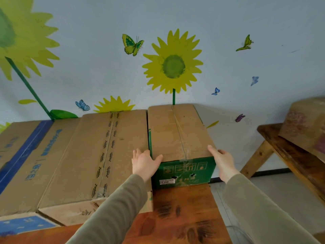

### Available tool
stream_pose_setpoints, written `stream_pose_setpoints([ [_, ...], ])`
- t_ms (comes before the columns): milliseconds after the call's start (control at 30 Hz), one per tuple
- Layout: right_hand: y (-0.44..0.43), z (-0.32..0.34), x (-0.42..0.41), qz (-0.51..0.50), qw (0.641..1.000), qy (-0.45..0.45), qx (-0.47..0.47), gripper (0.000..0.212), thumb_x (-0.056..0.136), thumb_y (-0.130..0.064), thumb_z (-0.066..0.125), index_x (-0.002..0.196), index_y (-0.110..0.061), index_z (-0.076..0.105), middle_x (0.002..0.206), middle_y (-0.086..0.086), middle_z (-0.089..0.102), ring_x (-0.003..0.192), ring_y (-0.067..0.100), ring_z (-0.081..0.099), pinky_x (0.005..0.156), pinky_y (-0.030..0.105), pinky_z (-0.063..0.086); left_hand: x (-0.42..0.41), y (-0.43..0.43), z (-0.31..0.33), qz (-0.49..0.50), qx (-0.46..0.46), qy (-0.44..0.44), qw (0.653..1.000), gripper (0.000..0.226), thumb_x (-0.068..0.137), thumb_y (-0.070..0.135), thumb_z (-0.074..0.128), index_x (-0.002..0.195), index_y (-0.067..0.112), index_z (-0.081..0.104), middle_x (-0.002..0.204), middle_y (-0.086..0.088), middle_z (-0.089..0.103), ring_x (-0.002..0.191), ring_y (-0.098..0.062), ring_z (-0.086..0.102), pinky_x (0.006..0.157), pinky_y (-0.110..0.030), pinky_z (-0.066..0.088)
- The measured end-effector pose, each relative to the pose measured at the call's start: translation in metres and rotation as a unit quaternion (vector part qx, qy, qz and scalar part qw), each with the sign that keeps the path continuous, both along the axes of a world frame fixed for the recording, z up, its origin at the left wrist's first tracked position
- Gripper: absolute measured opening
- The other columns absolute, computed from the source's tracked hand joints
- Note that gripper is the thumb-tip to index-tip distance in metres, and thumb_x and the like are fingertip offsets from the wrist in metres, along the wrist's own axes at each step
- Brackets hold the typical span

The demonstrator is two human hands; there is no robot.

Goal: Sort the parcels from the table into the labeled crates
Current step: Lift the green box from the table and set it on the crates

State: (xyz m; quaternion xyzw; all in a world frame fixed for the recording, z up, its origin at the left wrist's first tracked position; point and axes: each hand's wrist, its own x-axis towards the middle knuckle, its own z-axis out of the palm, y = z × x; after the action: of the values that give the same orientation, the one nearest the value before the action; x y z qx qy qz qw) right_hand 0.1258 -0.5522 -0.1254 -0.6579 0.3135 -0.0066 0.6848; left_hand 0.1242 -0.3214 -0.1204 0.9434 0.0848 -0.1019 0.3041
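Green-sided cardboard parcel [177, 134] sits on the wooden table [184, 208], at the table's 12 o'clock end with its far end close to the wall. The top is plain brown, taped along the middle seam. The near face is green with pale printed symbols and a small white label low at its 7 o'clock corner. Left hand [145, 162] is at the parcel's near-left corner, 9 o'clock side. The fingers are straight and spread, and the thumb lies across the top edge. Right hand [222, 162] is flat against the parcel's 3 o'clock side, fingers straight and pointing away. Both hands are unclenched and bracket the parcel between them. Whether the left fingers reach down into the gap beside it is unclear from this angle. Olive sleeves [112, 212] run in from 6 o'clock. Just beside the parcel at 9 o'clock, touching or nearly so, lies a larger brown box [105, 155], lower than the parcel, with printed tape down its seam. Further toward 9 o'clock is a box with a blue stripe [26, 155]. At 3 o'clock, well apart across a strip of grey floor [274, 196], stands a second wooden table [290, 155] carrying another brown box [307, 124]. The pale wall [263, 23] at 12 o'clock bears a painted sunflower [173, 66] and scattered butterflies [132, 44].
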Motion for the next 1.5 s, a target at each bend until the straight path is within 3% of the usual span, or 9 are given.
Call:
stream_pose_setpoints([
  [300,-0.013,-0.004,0.009,0.050,0.994,-0.019,0.095,0.046,0.094,-0.030,0.056,0.133,-0.008,0.045,0.100,0.003,0.059,0.081,0.013,0.056,0.058,0.025,0.041,0.006,-0.020,-0.001,0.062,-0.083,-0.047,0.993,0.066,0.092,0.040,0.054,0.144,0.006,0.034,0.157,-0.014,0.013,0.147,-0.024,0.003,0.117,-0.037,0.014],
  [433,-0.016,0.006,0.014,0.058,0.994,-0.047,0.076,0.047,0.092,-0.032,0.059,0.130,-0.007,0.048,0.106,0.004,0.059,0.087,0.015,0.057,0.066,0.027,0.044,0.005,-0.027,0.002,0.111,-0.209,-0.057,0.970,0.060,0.091,0.036,0.058,0.141,0.009,0.038,0.140,-0.011,0.046,0.126,-0.025,0.046,0.102,-0.037,0.042],
  [633,-0.018,0.030,0.012,0.094,0.990,-0.090,0.058,0.122,0.045,-0.078,0.072,0.143,-0.014,0.036,0.143,0.009,0.044,0.130,0.029,0.043,0.109,0.052,0.032,0.001,-0.036,0.032,0.156,-0.397,-0.102,0.899,0.060,0.087,0.037,0.064,0.136,0.013,0.040,0.113,-0.004,0.061,0.102,-0.022,0.062,0.089,-0.040,0.053],
  [833,-0.017,0.069,0.012,0.104,0.984,-0.133,0.049,0.088,0.072,-0.062,0.068,0.142,-0.018,0.037,0.146,0.001,0.041,0.133,0.024,0.038,0.111,0.046,0.029,-0.003,-0.030,0.063,0.118,-0.432,-0.124,0.885,0.056,0.084,0.020,0.069,0.132,0.014,0.040,0.100,0.007,0.058,0.085,-0.007,0.061,0.061,-0.018,0.049],
  [1000,-0.022,0.097,0.010,0.099,0.983,-0.153,0.005,0.023,0.092,-0.026,0.058,0.112,-0.015,0.059,0.103,0.004,0.066,0.087,0.019,0.064,0.072,0.033,0.053,-0.003,-0.026,0.081,0.115,-0.430,-0.151,0.882,0.056,0.086,0.013,0.066,0.134,0.007,0.037,0.109,0.000,0.054,0.082,-0.004,0.058,0.058,-0.014,0.045],
  [1067,-0.025,0.105,0.012,0.096,0.983,-0.154,-0.015,0.019,0.091,-0.014,0.053,0.107,-0.007,0.061,0.088,0.008,0.066,0.070,0.019,0.062,0.058,0.027,0.049,-0.002,-0.023,0.087,0.106,-0.424,-0.160,0.885,0.052,0.087,0.010,0.064,0.132,0.006,0.039,0.115,-0.002,0.056,0.084,-0.003,0.058,0.060,-0.015,0.044],
  [1233,-0.029,0.116,0.014,0.136,0.979,-0.151,-0.029,0.018,0.091,-0.002,0.047,0.095,-0.009,0.064,0.087,0.011,0.067,0.074,0.024,0.063,0.077,0.043,0.054,-0.002,-0.018,0.091,0.077,-0.417,-0.157,0.892,0.046,0.090,0.008,0.060,0.131,0.014,0.041,0.101,0.011,0.057,0.086,-0.006,0.061,0.065,-0.021,0.048],
  [1367,-0.028,0.114,0.014,0.132,0.977,-0.163,-0.025,0.010,0.094,-0.015,0.057,0.102,-0.013,0.061,0.091,0.004,0.067,0.078,0.020,0.065,0.065,0.033,0.054,0.002,-0.020,0.089,0.122,-0.391,-0.160,0.898,0.052,0.089,0.030,0.062,0.134,0.012,0.041,0.119,-0.003,0.060,0.097,-0.022,0.064,0.080,-0.041,0.055],
  [1500,-0.034,0.102,0.013,0.139,0.983,-0.116,-0.018,0.028,0.091,-0.035,0.059,0.104,-0.011,0.063,0.094,0.006,0.069,0.082,0.021,0.067,0.071,0.034,0.055,-0.003,-0.022,0.081,0.153,-0.449,-0.101,0.875,0.051,0.089,0.039,0.060,0.130,0.014,0.042,0.098,-0.003,0.067,0.079,-0.018,0.067,0.058,-0.029,0.056],
])
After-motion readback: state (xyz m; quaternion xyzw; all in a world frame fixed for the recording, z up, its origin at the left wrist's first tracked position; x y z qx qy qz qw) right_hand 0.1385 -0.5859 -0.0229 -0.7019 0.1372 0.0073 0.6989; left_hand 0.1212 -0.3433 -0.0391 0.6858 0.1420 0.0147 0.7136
